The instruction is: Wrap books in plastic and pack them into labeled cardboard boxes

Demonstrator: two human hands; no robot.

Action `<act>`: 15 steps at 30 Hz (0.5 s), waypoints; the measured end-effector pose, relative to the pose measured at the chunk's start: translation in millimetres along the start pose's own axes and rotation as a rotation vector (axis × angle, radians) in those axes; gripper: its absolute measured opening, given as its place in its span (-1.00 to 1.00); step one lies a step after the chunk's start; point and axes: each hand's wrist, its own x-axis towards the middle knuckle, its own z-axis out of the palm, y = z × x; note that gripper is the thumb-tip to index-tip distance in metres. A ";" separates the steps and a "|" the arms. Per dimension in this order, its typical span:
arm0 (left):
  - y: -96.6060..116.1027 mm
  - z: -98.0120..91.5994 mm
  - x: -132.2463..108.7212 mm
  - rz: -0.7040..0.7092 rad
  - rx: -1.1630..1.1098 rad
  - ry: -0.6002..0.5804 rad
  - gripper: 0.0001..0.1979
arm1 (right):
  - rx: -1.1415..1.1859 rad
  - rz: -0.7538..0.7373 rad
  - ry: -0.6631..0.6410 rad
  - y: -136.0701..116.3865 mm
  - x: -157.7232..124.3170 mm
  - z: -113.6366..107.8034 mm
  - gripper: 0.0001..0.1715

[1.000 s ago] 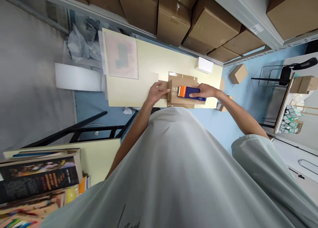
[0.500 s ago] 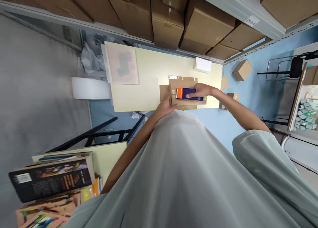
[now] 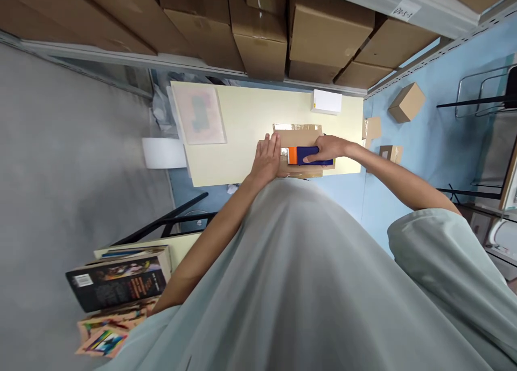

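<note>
On the pale yellow table a small cardboard box lies with its flaps spread, shiny clear tape along its far and near edges. A dark blue and orange packing tape dispenser rests over the box, its orange end pointing left. Around its blue body my right hand is closed, thumb on the near side. At the box's left end my left hand presses down with fingers stretched out, covering that end. Whether tape runs from the dispenser's orange end to the box is too small to tell.
A white box stands at the table's far right, and a clear plastic sleeve lies at its left. Cardboard boxes fill the shelf beyond. Books are stacked low at left; more cartons sit on the floor at right.
My left hand has gone from gripping the box's near left corner to lying over its left end, fingers extended. The dispenser stays in my right hand, barely moved. The view has shifted slightly.
</note>
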 end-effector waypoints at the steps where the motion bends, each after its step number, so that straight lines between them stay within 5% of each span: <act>1: 0.7 0.2 -0.1 -0.009 0.012 -0.004 0.41 | -0.012 0.006 -0.001 3.4 -2.3 -1.0 -0.28; 7: 3.9 -3.7 -0.7 -0.051 0.053 -0.025 0.34 | 0.022 0.014 -0.058 45.5 -26.0 -18.1 -0.25; 15: 10.9 -9.0 0.2 -0.098 0.106 -0.041 0.38 | 0.166 0.066 -0.077 149.3 -64.3 -40.6 -0.18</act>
